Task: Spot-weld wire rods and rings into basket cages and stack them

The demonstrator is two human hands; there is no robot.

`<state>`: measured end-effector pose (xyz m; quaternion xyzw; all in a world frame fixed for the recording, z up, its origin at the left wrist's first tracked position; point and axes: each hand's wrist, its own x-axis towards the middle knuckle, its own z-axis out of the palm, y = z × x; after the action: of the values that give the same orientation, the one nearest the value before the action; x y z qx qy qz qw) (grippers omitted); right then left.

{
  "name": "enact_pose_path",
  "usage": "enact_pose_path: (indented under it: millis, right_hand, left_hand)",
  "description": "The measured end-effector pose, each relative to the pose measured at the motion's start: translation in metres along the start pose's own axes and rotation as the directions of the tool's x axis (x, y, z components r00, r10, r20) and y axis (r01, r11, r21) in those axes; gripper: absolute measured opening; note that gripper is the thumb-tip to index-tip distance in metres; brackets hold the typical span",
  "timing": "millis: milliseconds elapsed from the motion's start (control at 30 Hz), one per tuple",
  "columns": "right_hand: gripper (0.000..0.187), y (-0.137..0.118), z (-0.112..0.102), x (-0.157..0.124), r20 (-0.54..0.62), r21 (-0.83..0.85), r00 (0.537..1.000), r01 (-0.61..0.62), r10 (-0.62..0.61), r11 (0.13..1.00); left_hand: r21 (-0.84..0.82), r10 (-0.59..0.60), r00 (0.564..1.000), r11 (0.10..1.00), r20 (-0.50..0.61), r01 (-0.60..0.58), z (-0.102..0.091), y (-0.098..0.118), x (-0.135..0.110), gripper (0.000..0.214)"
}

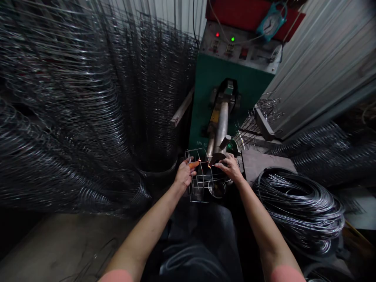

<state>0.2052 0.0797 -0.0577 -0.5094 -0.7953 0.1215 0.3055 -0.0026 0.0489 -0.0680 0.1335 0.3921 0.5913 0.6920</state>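
Banks of stacked wire hoops [73, 117] fill the left side, beside a green spot-welding machine [229, 74]. A coil of dark wire [299, 207] lies at the right. A cylindrical wire cage [203, 182] sits against the machine's steel electrode arm [221, 125], with sparks [209, 165] glowing at the contact. The left hand [185, 173] and right hand [230, 166] both grip the cage, fingers curled over its wires, forearms reaching forward.
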Motion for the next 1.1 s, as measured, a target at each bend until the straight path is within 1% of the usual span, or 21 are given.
enact_pose_path:
  millis: [133,300,433,533,667,733,800,867,967,1033,1100]
  right_hand:
    - [0.027,-0.003,-0.002,0.0,0.007,-0.014,1.0,0.001,-0.001,1.0]
    - [0.027,-0.016,-0.01,-0.005,0.041,-0.086,0.999,-0.002,0.006,0.996]
    - [0.026,-0.022,-0.012,-0.011,0.013,-0.096,1.0,0.017,-0.015,0.995]
    - [0.026,-0.026,-0.01,-0.009,-0.01,-0.103,1.0,0.011,-0.012,0.995]
    - [0.025,-0.033,-0.014,-0.01,0.009,-0.154,0.999,0.039,-0.038,0.987]
    - [0.024,-0.033,-0.022,-0.019,0.02,-0.156,0.998,0.069,-0.067,0.985]
    - [0.034,-0.029,-0.034,-0.036,0.006,-0.143,0.998,0.068,-0.068,0.987]
    - [0.039,-0.02,-0.048,-0.057,-0.018,-0.115,1.0,0.016,-0.018,0.993]
    - [0.036,-0.008,-0.069,-0.088,-0.029,-0.011,0.994,-0.103,0.103,0.995]
    - [0.036,-0.007,-0.079,-0.103,-0.032,0.072,0.986,-0.162,0.164,0.984]
    - [0.034,-0.016,-0.085,-0.111,-0.064,0.121,0.983,-0.166,0.175,0.979]
  left_hand:
    - [0.01,-0.007,1.0,1.0,0.005,0.007,-0.002,0.0,0.004,0.047]
    - [0.004,-0.039,0.998,0.999,0.041,0.039,-0.007,-0.001,0.002,0.047]
    - [-0.041,-0.073,0.996,0.996,0.044,0.075,-0.01,-0.002,-0.001,0.045]
    - [-0.046,-0.091,0.995,0.995,0.044,0.093,-0.01,-0.002,0.0,0.042]
    - [-0.066,-0.121,0.989,0.99,0.081,0.126,-0.014,0.0,0.0,0.039]
    - [-0.08,-0.141,0.983,0.985,0.116,0.151,-0.023,0.001,-0.006,0.038]
    - [-0.088,-0.177,0.974,0.978,0.142,0.19,-0.034,0.003,-0.014,0.035]
    - [-0.09,-0.227,0.962,0.966,0.155,0.242,-0.046,0.004,-0.026,0.03]
    - [-0.094,-0.289,0.943,0.947,0.165,0.307,-0.062,0.005,-0.047,0.024]
    - [-0.128,-0.309,0.933,0.934,0.183,0.334,-0.069,0.005,-0.06,0.024]
    - [-0.185,-0.314,0.927,0.917,0.206,0.352,-0.074,0.006,-0.071,0.024]
